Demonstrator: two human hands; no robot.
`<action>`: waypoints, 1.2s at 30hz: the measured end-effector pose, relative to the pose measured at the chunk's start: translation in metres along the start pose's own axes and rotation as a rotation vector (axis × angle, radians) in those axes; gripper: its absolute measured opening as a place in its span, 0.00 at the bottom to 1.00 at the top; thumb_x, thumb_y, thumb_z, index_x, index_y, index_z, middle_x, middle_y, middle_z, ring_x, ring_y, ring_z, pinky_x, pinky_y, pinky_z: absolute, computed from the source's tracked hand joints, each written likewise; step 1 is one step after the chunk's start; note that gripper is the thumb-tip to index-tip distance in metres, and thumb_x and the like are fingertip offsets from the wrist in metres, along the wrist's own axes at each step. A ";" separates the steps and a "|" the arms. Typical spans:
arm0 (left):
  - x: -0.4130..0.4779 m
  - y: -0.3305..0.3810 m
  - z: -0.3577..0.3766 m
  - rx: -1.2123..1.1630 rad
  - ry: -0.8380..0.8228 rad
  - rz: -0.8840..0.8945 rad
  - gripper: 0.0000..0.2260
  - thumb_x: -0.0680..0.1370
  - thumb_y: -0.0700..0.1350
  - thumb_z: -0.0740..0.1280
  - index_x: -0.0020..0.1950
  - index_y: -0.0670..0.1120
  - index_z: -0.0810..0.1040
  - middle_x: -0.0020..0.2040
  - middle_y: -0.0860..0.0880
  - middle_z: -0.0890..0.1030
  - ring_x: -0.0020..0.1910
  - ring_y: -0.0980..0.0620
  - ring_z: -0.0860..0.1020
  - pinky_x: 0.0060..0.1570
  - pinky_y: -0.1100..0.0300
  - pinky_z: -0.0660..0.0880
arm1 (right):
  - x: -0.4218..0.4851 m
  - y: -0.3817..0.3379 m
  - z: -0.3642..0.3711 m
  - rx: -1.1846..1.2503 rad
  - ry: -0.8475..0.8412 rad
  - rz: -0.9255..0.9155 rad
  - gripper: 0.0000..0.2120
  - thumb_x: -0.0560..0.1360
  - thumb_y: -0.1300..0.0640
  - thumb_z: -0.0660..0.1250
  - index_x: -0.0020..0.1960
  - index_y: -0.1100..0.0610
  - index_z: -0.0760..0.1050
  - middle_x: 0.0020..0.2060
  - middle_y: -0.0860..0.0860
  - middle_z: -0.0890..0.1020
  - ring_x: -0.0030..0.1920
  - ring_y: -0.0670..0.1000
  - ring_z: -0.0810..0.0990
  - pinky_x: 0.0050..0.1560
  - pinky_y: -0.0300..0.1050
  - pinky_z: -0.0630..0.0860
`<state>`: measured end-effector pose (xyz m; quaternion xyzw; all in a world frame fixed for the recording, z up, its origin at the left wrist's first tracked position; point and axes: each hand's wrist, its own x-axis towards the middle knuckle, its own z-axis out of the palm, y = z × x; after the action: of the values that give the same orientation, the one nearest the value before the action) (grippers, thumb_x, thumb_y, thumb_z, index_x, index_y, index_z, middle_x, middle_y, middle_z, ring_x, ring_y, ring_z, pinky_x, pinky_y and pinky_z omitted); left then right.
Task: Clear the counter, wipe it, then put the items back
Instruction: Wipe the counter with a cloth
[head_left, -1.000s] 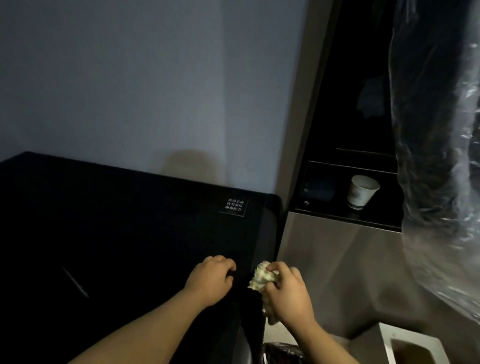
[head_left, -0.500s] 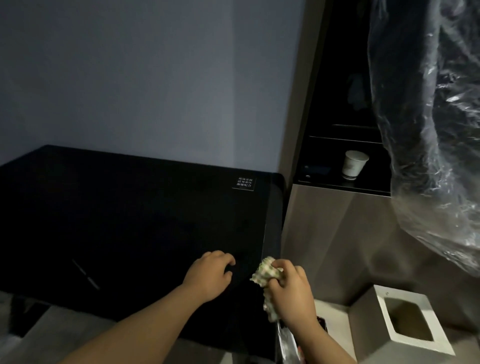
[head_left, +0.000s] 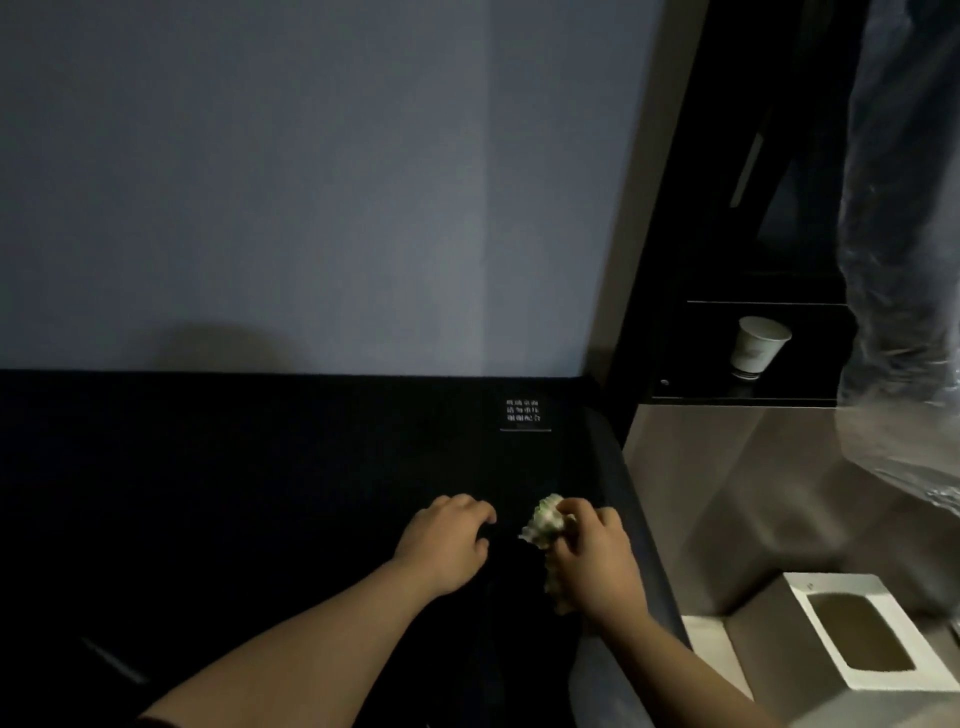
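– While the right hand (head_left: 597, 561) grips the wadded cloth (head_left: 545, 525) near the counter's (head_left: 260, 493) right edge, what is the left hand (head_left: 447, 540) doing?
– Its fingers are loosely curled, tips on the counter, nothing held. Step, as judged: wiping. Next: press the cloth flat and sweep leftward. The cup (head_left: 758, 348) waits on the far shelf.

View: head-worn, above the tabletop (head_left: 234, 493), at its near edge.
Facing: forward and down, toward the wall (head_left: 311, 182) at the far edge.
Nearness: close, at arm's reach.
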<state>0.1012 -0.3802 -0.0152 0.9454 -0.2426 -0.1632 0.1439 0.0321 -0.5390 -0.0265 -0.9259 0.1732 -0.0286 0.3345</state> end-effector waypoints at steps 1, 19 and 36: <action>0.010 -0.008 -0.008 -0.001 -0.002 0.010 0.16 0.80 0.46 0.61 0.68 0.52 0.69 0.68 0.52 0.70 0.67 0.51 0.68 0.65 0.56 0.68 | 0.008 -0.006 0.004 0.003 0.021 0.030 0.17 0.76 0.56 0.61 0.65 0.51 0.69 0.57 0.53 0.70 0.55 0.54 0.74 0.54 0.46 0.74; 0.188 -0.060 -0.028 0.070 -0.046 -0.146 0.29 0.79 0.53 0.61 0.77 0.52 0.53 0.78 0.49 0.50 0.77 0.45 0.45 0.75 0.47 0.48 | 0.197 -0.008 0.013 -0.334 0.229 0.143 0.18 0.76 0.51 0.61 0.65 0.53 0.70 0.60 0.53 0.74 0.61 0.57 0.69 0.57 0.48 0.65; 0.245 -0.062 -0.027 0.134 -0.254 -0.209 0.45 0.70 0.65 0.67 0.78 0.52 0.45 0.78 0.45 0.44 0.76 0.37 0.41 0.73 0.46 0.59 | 0.316 0.029 0.046 -0.459 -0.234 0.024 0.25 0.80 0.41 0.42 0.76 0.42 0.49 0.77 0.47 0.46 0.77 0.54 0.44 0.73 0.57 0.46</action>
<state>0.3402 -0.4467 -0.0715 0.9446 -0.1698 -0.2790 0.0311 0.3277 -0.6391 -0.1000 -0.9725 0.1465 0.1226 0.1336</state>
